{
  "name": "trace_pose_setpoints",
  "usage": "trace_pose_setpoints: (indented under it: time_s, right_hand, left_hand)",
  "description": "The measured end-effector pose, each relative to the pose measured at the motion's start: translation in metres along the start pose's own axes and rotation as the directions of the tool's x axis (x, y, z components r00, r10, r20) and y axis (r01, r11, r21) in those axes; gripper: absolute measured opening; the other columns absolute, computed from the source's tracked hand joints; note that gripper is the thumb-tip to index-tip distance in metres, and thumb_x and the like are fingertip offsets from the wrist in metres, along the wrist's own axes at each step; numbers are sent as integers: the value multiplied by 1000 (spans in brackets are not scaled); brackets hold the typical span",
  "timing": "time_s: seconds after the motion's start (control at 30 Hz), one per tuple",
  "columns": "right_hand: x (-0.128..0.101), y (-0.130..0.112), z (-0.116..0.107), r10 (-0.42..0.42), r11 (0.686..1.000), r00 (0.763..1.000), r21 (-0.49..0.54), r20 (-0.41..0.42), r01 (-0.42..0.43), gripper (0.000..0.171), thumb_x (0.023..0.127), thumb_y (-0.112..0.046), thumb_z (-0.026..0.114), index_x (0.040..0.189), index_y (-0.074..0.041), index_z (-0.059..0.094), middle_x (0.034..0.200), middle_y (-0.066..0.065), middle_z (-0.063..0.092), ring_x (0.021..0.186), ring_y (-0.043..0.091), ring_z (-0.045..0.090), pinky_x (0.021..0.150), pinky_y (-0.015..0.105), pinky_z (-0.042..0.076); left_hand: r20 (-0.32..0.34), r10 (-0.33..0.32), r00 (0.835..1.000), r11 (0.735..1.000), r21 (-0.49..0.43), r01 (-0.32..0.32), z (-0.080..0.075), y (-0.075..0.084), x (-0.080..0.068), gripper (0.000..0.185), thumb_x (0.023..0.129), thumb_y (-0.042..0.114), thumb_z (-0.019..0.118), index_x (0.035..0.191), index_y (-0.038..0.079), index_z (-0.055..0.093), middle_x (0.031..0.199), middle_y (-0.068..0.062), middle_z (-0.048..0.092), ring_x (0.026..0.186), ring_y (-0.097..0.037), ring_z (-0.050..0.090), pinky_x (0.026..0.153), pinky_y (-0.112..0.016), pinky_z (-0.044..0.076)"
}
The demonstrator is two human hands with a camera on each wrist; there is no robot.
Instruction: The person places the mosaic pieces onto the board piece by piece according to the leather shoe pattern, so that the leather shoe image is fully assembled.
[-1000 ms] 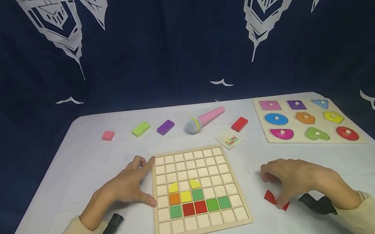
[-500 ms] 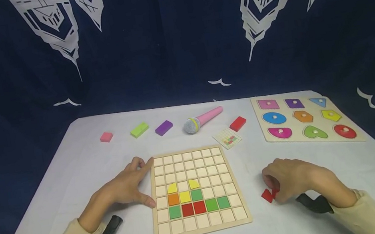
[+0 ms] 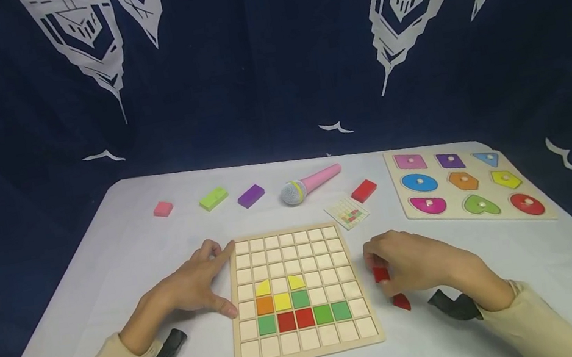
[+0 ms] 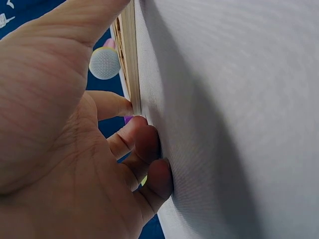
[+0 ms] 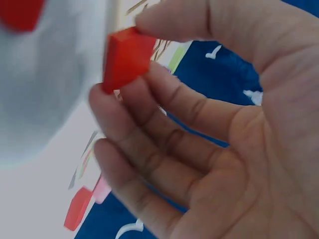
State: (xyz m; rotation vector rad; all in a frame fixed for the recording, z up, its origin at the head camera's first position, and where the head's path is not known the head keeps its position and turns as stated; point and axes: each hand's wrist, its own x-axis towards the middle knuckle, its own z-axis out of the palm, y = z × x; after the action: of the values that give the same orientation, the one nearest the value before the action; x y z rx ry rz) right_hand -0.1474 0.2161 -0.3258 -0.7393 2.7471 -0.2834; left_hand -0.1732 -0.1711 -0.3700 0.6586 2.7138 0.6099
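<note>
My right hand (image 3: 414, 258) pinches a small red tile (image 5: 129, 57) between thumb and fingertips, just right of the wooden grid board (image 3: 238, 346). A second red piece (image 3: 401, 302) with a curved edge lies on the table below that hand. On the board's left side, my left hand (image 3: 187, 282) rests with index finger at the upper corner and thumb lower down the edge. In the left wrist view, its other fingers are bent against the white tabletop. Yellow, orange, green and red tiles (image 3: 304, 317) fill some of the board's squares.
Behind the board lie a pattern card (image 3: 347, 212), a red block (image 3: 364, 191), a pink toy microphone (image 3: 312, 185), a purple block (image 3: 251, 196), a green block (image 3: 214, 198) and a pink block (image 3: 163, 208). A knobbed shape puzzle (image 3: 453, 203) sits at back right.
My right hand has taken up one of the two red pieces and moved left towards the board. The other red piece stays on the table. My left hand keeps its place.
</note>
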Motion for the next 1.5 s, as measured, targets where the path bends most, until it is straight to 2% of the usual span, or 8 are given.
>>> trace_pose_setpoints:
  time_s: [0.27, 0.57, 0.83, 0.93, 1.23, 1.37, 1.5]
  right_hand:
    - [24, -26, 6, -212, 977, 977, -2, -17, 212, 22, 76, -17, 78, 91, -17, 62, 76, -4, 53, 74, 8, 49, 65, 23, 43]
    - [43, -49, 16, -295, 954, 955, 59, 27, 293, 15, 82, -15, 76, 92, -18, 66, 80, -6, 57, 77, 7, 51, 67, 22, 45]
    - [46, -56, 25, -384, 923, 923, 29, 12, 384, 6, 88, -14, 74, 91, -17, 69, 88, -10, 60, 80, 6, 52, 73, 20, 46]
    - [47, -56, 27, -396, 918, 918, 26, 8, 396, 5, 90, -14, 74, 90, -17, 70, 88, -11, 59, 80, 5, 52, 74, 19, 47]
    - [48, -57, 26, -384, 923, 923, 31, 10, 384, 8, 89, -13, 76, 87, -19, 72, 86, -12, 58, 79, 4, 50, 72, 19, 46]
    - [45, -56, 25, -384, 923, 923, 8, 14, 384, 4, 91, -15, 74, 93, -19, 73, 91, -12, 60, 83, 4, 52, 77, 20, 48]
    - [39, -52, 24, -377, 926, 926, -8, 14, 377, 9, 92, -18, 71, 101, -18, 74, 100, -11, 63, 90, 4, 54, 83, 24, 51]
  left_hand:
    - [-8, 16, 1000, 1000, 1, -16, 3, -1, -1, 128, 58, 51, 93, 158, 3, 27, 123, -9, 37, 110, -26, 42, 89, -38, 43]
    - [-10, 23, 1000, 1000, 2, -23, 4, -2, -1, 129, 59, 52, 92, 158, 3, 27, 124, -9, 37, 110, -26, 42, 90, -39, 43]
    - [-13, 11, 1000, 1000, 8, -11, 1, -1, -2, 128, 58, 51, 93, 158, 4, 27, 123, -8, 37, 110, -26, 42, 89, -38, 43]
    - [-13, 11, 1000, 1000, 9, -10, 1, -1, -2, 129, 58, 52, 93, 158, 4, 27, 122, -8, 37, 109, -25, 42, 88, -37, 42]
    - [-15, 19, 1000, 1000, 15, -18, 0, 1, -2, 129, 58, 52, 92, 157, 2, 27, 121, -9, 37, 106, -25, 42, 86, -36, 42]
    - [-12, 9, 1000, 1000, 16, -9, 2, -1, 0, 129, 58, 53, 92, 158, 4, 27, 121, -8, 37, 107, -24, 42, 86, -35, 42]
    - [-14, 4, 1000, 1000, 26, -4, 2, -3, 1, 130, 57, 53, 92, 158, 4, 27, 121, -7, 37, 108, -24, 42, 87, -36, 43]
